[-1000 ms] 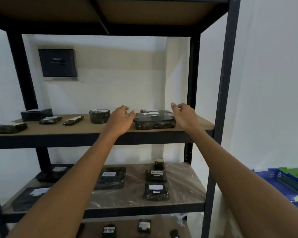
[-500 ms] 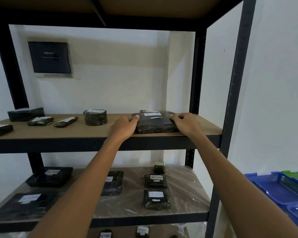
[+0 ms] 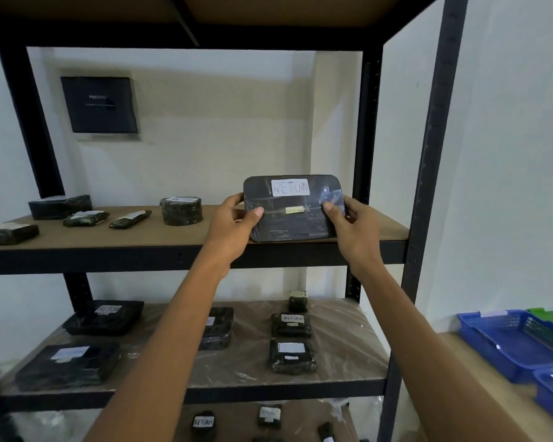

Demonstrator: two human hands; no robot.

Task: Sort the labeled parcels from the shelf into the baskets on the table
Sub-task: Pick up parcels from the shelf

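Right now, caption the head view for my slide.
Left hand and right hand hold a RETURN-labeled parcel tilted toward the camera.

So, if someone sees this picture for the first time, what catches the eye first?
Probably the dark parcel with its white RETURN label, held facing the camera between the left hand and the right hand, at the front of the upper shelf. Then the blue baskets on the table at the lower right.
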